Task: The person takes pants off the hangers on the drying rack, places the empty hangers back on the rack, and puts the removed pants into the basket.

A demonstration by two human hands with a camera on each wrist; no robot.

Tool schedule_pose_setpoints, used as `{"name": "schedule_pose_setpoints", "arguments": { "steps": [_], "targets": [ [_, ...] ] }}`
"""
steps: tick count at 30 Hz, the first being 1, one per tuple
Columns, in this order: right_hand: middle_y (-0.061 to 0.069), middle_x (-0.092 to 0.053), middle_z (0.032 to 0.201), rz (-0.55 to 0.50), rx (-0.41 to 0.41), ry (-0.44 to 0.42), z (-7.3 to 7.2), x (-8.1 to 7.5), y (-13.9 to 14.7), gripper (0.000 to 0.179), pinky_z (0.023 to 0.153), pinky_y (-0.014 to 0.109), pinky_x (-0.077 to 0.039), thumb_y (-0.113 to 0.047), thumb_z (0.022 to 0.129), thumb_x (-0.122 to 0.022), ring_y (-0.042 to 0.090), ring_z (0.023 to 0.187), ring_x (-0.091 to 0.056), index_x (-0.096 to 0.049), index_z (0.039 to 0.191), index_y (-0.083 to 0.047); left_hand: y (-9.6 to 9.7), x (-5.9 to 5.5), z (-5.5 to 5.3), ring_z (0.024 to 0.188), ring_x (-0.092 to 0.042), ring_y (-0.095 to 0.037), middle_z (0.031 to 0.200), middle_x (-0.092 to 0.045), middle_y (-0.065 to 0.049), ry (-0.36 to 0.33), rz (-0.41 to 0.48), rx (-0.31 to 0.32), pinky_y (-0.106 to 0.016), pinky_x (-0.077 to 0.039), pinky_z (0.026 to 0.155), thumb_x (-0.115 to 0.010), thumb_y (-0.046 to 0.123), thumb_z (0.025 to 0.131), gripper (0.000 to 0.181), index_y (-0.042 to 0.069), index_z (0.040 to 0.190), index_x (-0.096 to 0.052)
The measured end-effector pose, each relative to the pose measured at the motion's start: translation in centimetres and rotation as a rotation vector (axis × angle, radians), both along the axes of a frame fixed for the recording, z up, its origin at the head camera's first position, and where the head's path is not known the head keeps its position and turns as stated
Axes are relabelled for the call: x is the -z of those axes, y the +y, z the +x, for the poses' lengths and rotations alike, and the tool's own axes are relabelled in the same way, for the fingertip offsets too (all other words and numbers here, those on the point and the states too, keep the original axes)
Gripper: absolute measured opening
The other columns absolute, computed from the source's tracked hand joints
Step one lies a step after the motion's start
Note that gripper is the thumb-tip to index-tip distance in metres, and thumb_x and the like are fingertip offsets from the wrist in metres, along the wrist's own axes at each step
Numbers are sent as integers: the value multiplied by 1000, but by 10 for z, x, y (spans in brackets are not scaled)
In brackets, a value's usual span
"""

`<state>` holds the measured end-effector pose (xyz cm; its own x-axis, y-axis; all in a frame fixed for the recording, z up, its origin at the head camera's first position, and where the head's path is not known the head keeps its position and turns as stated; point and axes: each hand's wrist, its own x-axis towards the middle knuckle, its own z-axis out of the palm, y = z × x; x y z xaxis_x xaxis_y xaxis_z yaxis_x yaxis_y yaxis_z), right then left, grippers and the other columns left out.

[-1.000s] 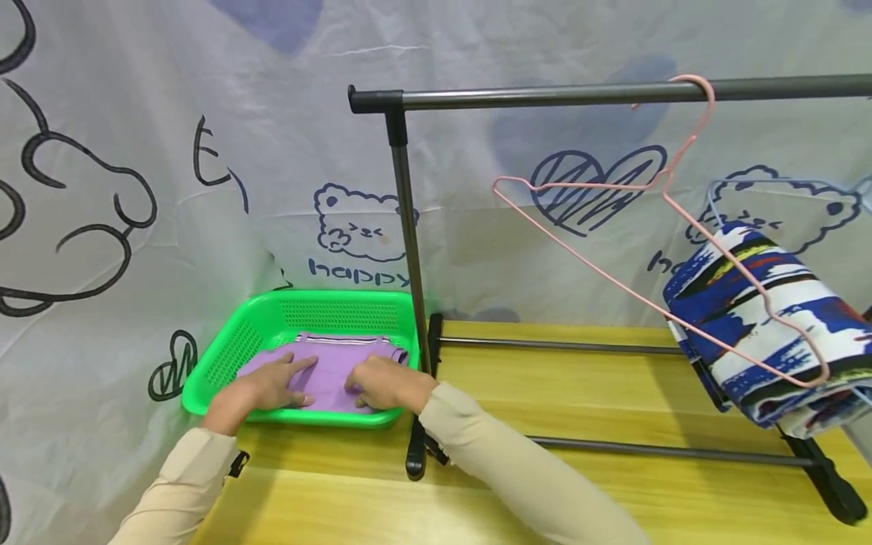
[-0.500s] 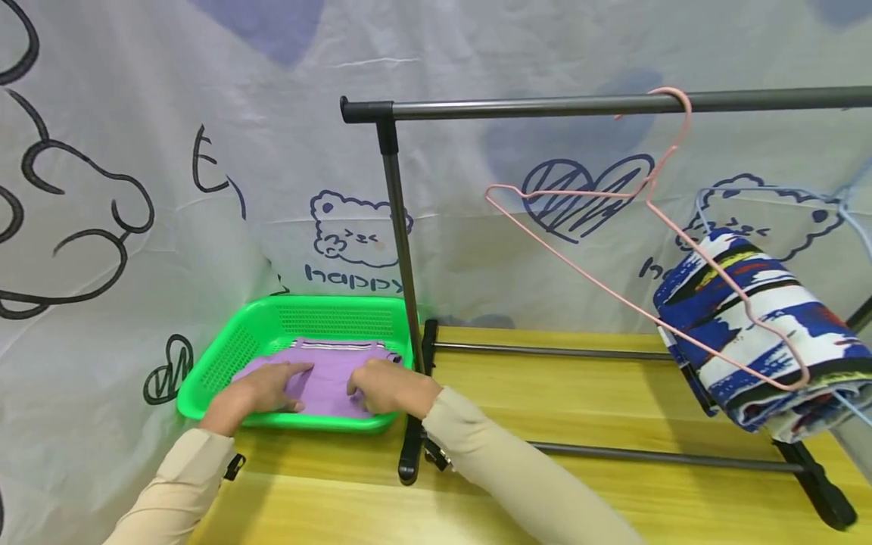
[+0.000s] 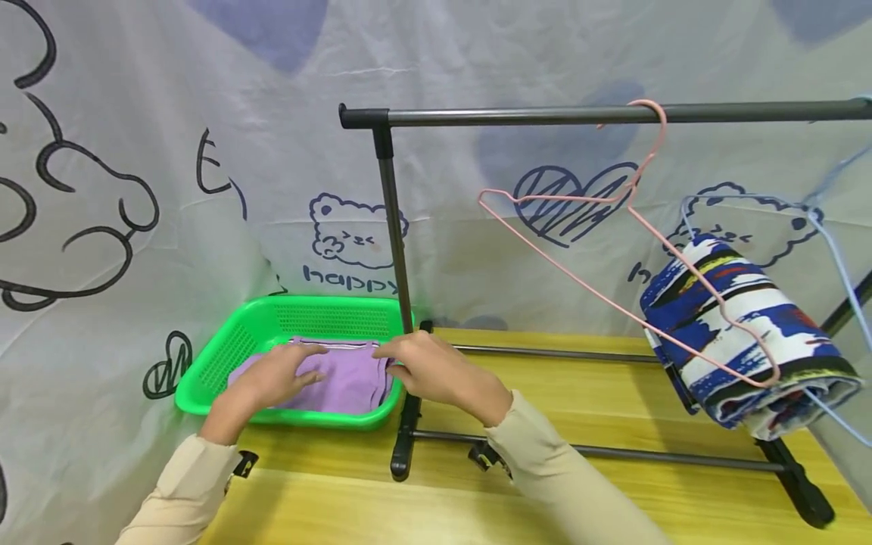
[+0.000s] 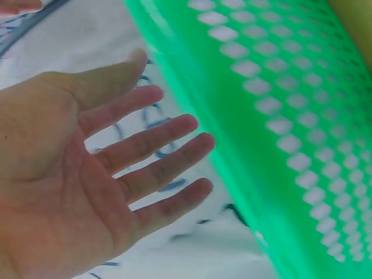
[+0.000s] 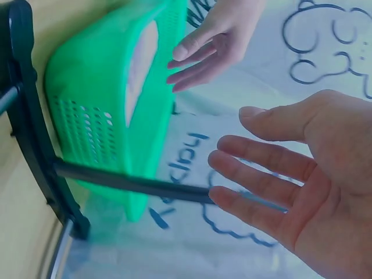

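A purple folded garment (image 3: 344, 382) with a striped band lies in the green basket (image 3: 194, 371) at the left. Over the basket's left part is my left hand (image 3: 272, 376), raised with loosely bent fingers and holding nothing. The left wrist view shows that palm (image 4: 64, 174) with fingers spread beside the basket's rim. My right hand (image 3: 436, 369) hovers near the basket's right end, by the rack's post, also holding nothing. Its fingers are relaxed and apart in the right wrist view, where my left hand (image 5: 226, 49) shows beyond.
The dark metal rack (image 3: 531, 116) stands right of the basket, its post close to the rim. From its bar hang a pink hanger (image 3: 568, 198) and a blue hanger (image 3: 845, 265) bearing a blue, white and black patterned cloth (image 3: 742, 318). A wooden tabletop (image 3: 354, 492) lies below.
Both hands have lifted off the purple garment. The right hand has moved right toward the rack's post, and its fingers have opened. The head view has shifted slightly.
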<state>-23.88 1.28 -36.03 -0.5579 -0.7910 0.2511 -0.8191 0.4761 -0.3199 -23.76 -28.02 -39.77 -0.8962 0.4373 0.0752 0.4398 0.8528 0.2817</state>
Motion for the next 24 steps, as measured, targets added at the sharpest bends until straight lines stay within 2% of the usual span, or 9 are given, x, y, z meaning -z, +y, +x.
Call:
{"name": "schedule_pose_setpoints", "arguments": {
  "steps": [5, 8, 12, 17, 21, 24],
  "targets": [
    [7, -71, 126, -52, 13, 70, 11, -10, 24, 30, 88, 29, -57, -3, 99, -66, 20, 107, -71, -71, 128, -7, 19, -12, 3, 119, -63, -43, 126, -68, -21, 158, 66, 8, -58, -50, 100, -70, 12, 98, 36, -3, 130, -66],
    [8, -71, 127, -89, 24, 101, 21, -17, 39, 31, 92, 33, -57, -4, 98, -68, 22, 111, -70, -71, 129, -6, 33, -23, 7, 116, -65, -40, 126, -68, -19, 248, 113, 10, -56, -52, 97, -70, 11, 98, 36, 1, 132, -65],
    [9, -70, 129, -143, 45, 149, 33, -28, 57, 33, 97, 38, -56, -3, 96, -69, 25, 117, -68, -70, 130, -5, 55, -43, 13, 115, -65, -36, 128, -67, -14, 389, 195, 17, -53, -55, 93, -71, 11, 98, 40, 6, 137, -64],
    [6, -69, 131, -207, 80, 214, 49, -40, 80, 37, 97, 38, -55, -5, 95, -73, 23, 118, -66, -70, 131, -10, 87, -71, 18, 122, -61, -32, 133, -64, -11, 577, 336, 27, -50, -53, 98, -71, 7, 97, 42, 8, 138, -64],
    [5, -69, 129, -289, 94, 292, 59, -48, 100, 40, 95, 37, -56, -4, 92, -76, 23, 117, -66, -70, 132, -9, 109, -92, 15, 127, -55, -32, 140, -59, -11, 689, 429, 63, -48, -52, 97, -69, 3, 97, 45, 8, 141, -62],
    [5, -69, 129, -320, 126, 343, 66, -54, 116, 43, 95, 37, -56, -3, 90, -78, 22, 117, -66, -69, 132, -8, 124, -108, 9, 130, -50, -33, 146, -54, -13, 763, 458, 101, -48, -51, 95, -67, 2, 98, 48, 10, 144, -60]
  ]
}}
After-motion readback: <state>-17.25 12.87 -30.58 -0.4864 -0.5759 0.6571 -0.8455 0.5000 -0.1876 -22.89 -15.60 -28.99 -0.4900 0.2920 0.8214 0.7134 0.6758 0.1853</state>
